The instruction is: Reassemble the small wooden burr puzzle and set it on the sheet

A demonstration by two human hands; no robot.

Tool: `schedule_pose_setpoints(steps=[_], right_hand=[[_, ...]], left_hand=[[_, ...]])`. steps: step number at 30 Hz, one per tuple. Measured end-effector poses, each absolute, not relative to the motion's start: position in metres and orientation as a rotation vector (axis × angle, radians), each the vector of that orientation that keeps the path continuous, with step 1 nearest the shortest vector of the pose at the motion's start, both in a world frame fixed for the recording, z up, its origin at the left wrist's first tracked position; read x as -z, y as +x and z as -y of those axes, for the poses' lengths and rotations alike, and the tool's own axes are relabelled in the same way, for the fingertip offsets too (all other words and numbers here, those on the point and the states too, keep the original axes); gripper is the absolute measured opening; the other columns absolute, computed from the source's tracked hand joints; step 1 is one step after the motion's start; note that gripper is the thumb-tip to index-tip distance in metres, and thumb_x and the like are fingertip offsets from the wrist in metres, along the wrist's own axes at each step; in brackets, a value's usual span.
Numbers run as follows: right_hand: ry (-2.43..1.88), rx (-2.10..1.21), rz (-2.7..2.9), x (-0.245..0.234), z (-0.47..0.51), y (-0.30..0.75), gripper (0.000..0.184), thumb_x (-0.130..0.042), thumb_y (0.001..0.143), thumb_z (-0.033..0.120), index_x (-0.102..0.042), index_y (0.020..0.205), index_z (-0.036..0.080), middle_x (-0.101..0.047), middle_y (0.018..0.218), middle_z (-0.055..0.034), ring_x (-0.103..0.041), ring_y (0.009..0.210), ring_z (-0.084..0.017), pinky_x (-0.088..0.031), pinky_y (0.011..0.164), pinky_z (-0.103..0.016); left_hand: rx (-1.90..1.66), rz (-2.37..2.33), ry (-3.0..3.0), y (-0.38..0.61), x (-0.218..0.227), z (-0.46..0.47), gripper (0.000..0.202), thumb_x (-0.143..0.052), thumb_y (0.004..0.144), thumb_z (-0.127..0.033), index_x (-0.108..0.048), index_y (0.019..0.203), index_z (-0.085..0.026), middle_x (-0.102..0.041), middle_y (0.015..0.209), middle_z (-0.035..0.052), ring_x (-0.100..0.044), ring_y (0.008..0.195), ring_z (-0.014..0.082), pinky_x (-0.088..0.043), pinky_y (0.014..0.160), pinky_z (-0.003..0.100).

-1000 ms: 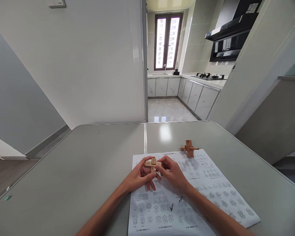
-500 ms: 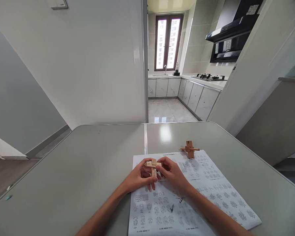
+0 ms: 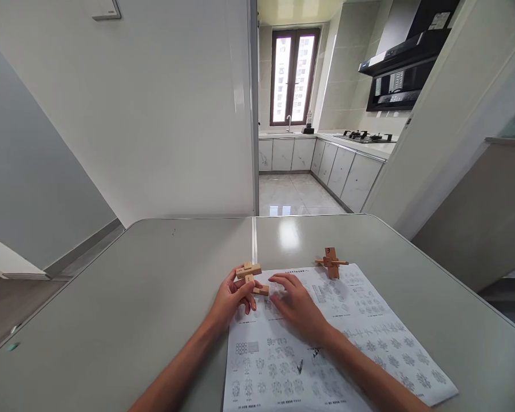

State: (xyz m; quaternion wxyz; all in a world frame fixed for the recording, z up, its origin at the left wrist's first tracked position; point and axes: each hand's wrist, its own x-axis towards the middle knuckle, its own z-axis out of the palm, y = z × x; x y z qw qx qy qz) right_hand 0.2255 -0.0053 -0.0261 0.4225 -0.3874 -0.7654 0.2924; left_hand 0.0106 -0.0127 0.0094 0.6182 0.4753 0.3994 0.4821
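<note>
My left hand (image 3: 230, 297) is closed around a small wooden interlocking puzzle (image 3: 249, 277), holding it just above the top left corner of a printed instruction sheet (image 3: 352, 337). My right hand (image 3: 295, 302) lies beside it on the sheet with fingers stretched out flat and holds nothing. A second assembled wooden puzzle (image 3: 331, 262) stands on the table at the sheet's far edge, to the right of both hands.
The grey table (image 3: 124, 297) has a seam down its middle. A small green object (image 3: 12, 346) lies near the table's left edge. Beyond the table stands a white wall, and a doorway opens onto a kitchen with cabinets and a hob.
My right hand has let go of the wooden puzzle and flattened on the sheet. My left hand has carried the puzzle a little to the left and away.
</note>
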Motion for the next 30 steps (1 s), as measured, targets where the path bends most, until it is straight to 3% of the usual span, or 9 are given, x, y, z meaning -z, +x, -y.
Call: schedule_pose_setpoints(steps=[3, 7, 13, 17, 19, 23, 30], right_hand=[[-0.916, -0.617, 2.1, 0.027, 0.008, 0.224, 0.046, -0.059, 0.095, 0.016, -0.06, 0.137, 0.035, -0.061, 0.14, -0.0061, -0.05, 0.133, -0.03, -0.044, 0.112, -0.053], [-0.884, -0.547, 2.204, 0.026, 0.01, 0.223, 0.049, -0.056, 0.098, 0.013, -0.058, 0.14, 0.037, -0.062, 0.14, -0.0044, -0.048, 0.136, -0.03, -0.044, 0.112, -0.054], [-0.943, -0.574, 2.116, 0.027, 0.009, 0.221, 0.017, -0.059, 0.097, 0.015, -0.066, 0.105, 0.027, -0.07, 0.111, -0.0058, -0.061, 0.11, -0.028, -0.053, 0.094, -0.047], [-1.08, -0.674, 1.979, 0.028, 0.008, 0.223, 0.007, -0.059, 0.097, 0.021, -0.063, 0.1, 0.026, -0.07, 0.101, -0.0051, -0.064, 0.091, -0.026, -0.053, 0.08, -0.042], [-1.13, -0.785, 1.852, 0.027, 0.006, 0.224, 0.006, -0.06, 0.098, 0.029, -0.063, 0.101, 0.025, -0.07, 0.1, -0.0051, -0.065, 0.085, -0.024, -0.052, 0.074, -0.039], [-1.02, -1.194, 1.524, 0.023, 0.0, 0.226, 0.026, -0.069, 0.093, 0.046, -0.064, 0.103, 0.023, -0.073, 0.102, -0.007, -0.068, 0.093, -0.025, -0.052, 0.071, -0.034], [-0.723, -1.857, 1.101, 0.023, -0.004, 0.229, 0.04, -0.086, 0.08, 0.047, -0.067, 0.104, 0.021, -0.077, 0.101, -0.0063, -0.071, 0.098, -0.022, -0.049, 0.1, -0.04]], left_hand=[[-1.122, -0.925, 1.077, 0.011, -0.01, 0.013, 0.061, -0.078, 0.084, -0.048, -0.048, 0.127, -0.018, -0.074, 0.098, 0.007, -0.063, 0.048, 0.0093, -0.041, 0.04, 0.02], [-1.124, -0.943, 1.075, 0.011, -0.01, 0.013, 0.06, -0.078, 0.084, -0.048, -0.05, 0.127, -0.018, -0.074, 0.098, 0.0061, -0.063, 0.049, 0.0094, -0.042, 0.041, 0.02], [-1.104, -0.964, 1.106, 0.01, -0.009, 0.012, 0.06, -0.078, 0.084, -0.049, -0.049, 0.127, -0.018, -0.074, 0.098, 0.0062, -0.062, 0.048, 0.0094, -0.042, 0.04, 0.02], [-1.099, -0.976, 1.129, 0.011, -0.01, 0.012, 0.062, -0.078, 0.084, -0.048, -0.048, 0.129, -0.017, -0.074, 0.096, 0.0054, -0.062, 0.048, 0.0089, -0.041, 0.041, 0.02], [-1.103, -0.995, 1.133, 0.012, -0.01, 0.013, 0.065, -0.079, 0.083, -0.048, -0.047, 0.131, -0.018, -0.074, 0.095, 0.0045, -0.061, 0.048, 0.0084, -0.041, 0.041, 0.02], [-1.117, -1.052, 1.145, 0.013, -0.01, 0.013, 0.067, -0.08, 0.082, -0.049, -0.046, 0.131, -0.019, -0.075, 0.094, 0.0042, -0.059, 0.046, 0.0075, -0.04, 0.041, 0.02], [-1.124, -1.045, 1.159, 0.015, -0.008, 0.015, 0.074, -0.086, 0.075, -0.044, -0.046, 0.133, -0.021, -0.073, 0.096, 0.0047, -0.06, 0.053, 0.0085, -0.042, 0.046, 0.02]])
